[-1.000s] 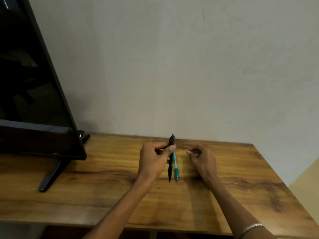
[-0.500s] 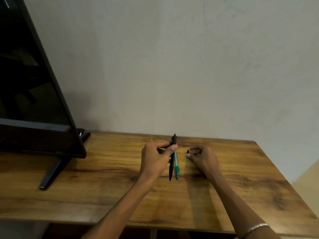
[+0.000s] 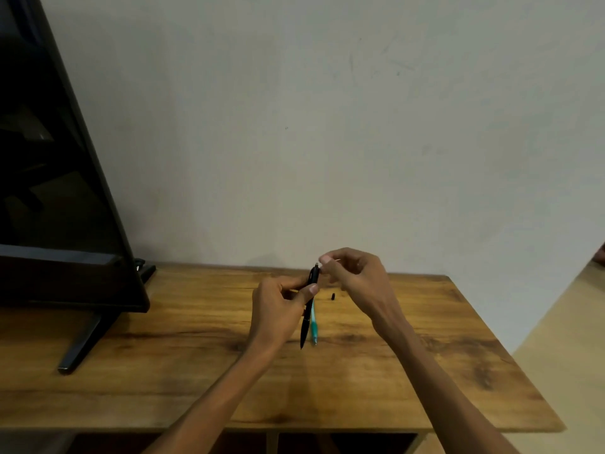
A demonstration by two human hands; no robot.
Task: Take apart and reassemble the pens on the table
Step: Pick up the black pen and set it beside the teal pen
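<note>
Head view: two hands working at the top of a black pen over a wooden table

We see a black pen (image 3: 307,309) held nearly upright above the table, tip pointing down toward us. Our left hand (image 3: 278,309) grips its upper barrel, thumb and curled fingers wrapped around it. Our right hand (image 3: 355,276) reaches in from the right, its thumb and forefinger pinched together at the pen's top end; whether a small part sits between those fingertips, we cannot tell.

Just beside the black pen, to its right, a teal pen (image 3: 313,322) lies on the table, partly hidden behind the black barrel. A small black piece (image 3: 333,296) rests on the table a little farther right, below the right hand and apart from both pens.

We see a wooden table (image 3: 163,371) with warm brown grain and dark knots, pushed against a plain pale wall (image 3: 327,126). At the left stands a large dark screen (image 3: 49,191), leaning across the corner of the view, with a slim black foot (image 3: 82,345) angled across the tabletop. Both forearms cross the near edge of the table. At the far right, a pale floor (image 3: 569,371) shows beyond the table's edge.
</note>
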